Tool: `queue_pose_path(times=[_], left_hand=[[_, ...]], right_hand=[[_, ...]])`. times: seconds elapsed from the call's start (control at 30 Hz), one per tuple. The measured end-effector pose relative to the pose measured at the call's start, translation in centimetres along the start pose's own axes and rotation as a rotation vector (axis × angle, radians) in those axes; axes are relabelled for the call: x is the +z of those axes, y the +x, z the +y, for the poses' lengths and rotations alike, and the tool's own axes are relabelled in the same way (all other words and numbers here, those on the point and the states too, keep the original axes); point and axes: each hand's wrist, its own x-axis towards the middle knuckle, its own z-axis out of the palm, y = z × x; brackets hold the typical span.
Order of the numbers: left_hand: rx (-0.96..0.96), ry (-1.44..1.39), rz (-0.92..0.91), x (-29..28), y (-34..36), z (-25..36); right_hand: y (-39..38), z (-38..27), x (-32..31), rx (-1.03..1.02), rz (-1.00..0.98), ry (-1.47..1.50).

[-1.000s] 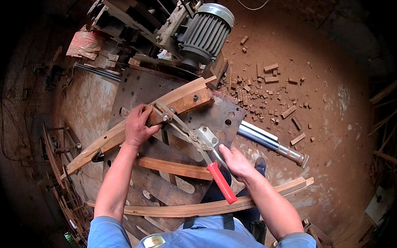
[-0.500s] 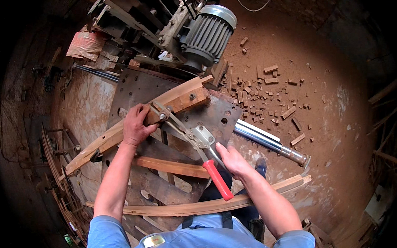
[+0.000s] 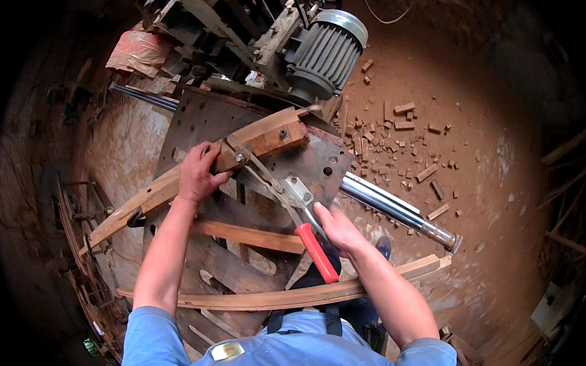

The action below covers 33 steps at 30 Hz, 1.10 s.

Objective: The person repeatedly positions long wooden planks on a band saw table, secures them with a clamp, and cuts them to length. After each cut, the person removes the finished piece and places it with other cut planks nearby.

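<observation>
A long curved wooden piece (image 3: 131, 212) lies slantwise on a steel plate (image 3: 201, 123), against a shorter wood block (image 3: 268, 146) fixed with bolts. My left hand (image 3: 199, 172) is closed over the curved piece, beside the clamping end of a metal toggle clamp (image 3: 297, 191). The clamp's red handle (image 3: 317, 253) points toward my body. Just right of that handle, my right hand (image 3: 340, 231) is closed at the clamp's bare metal lever; its lower fingers are hidden.
Behind the plate stands a grey electric motor (image 3: 328, 54) on machinery. Chrome shafts (image 3: 396, 207) stick out at the right. Another curved wooden strip (image 3: 268, 300) lies across in front of my body. Wood offcuts (image 3: 373, 141) litter the dusty floor.
The plate, clamp and wood sit slightly further left in view, and the motor slightly right, as the view has turned. Both hands keep their places on the wood and the clamp.
</observation>
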Motion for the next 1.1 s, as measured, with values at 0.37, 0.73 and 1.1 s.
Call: queue_pose_path(times=[0.37, 0.73, 1.1], left_hand=[[-0.042, -0.101, 0.034, -0.4, -0.3, 0.6], [-0.087, -0.129, 0.023, -0.9, -0.8, 0.1], [-0.189, -0.284, -0.139, -2.6, 0.7, -0.8]], right_hand=[[-2.8, -2.9, 0.1, 0.056, -0.065, 0.022], [-2.0, 1.7, -3.6, 0.140, 0.041, 0.316], [-6.1, -3.6, -0.5, 0.188, 0.060, -0.077]])
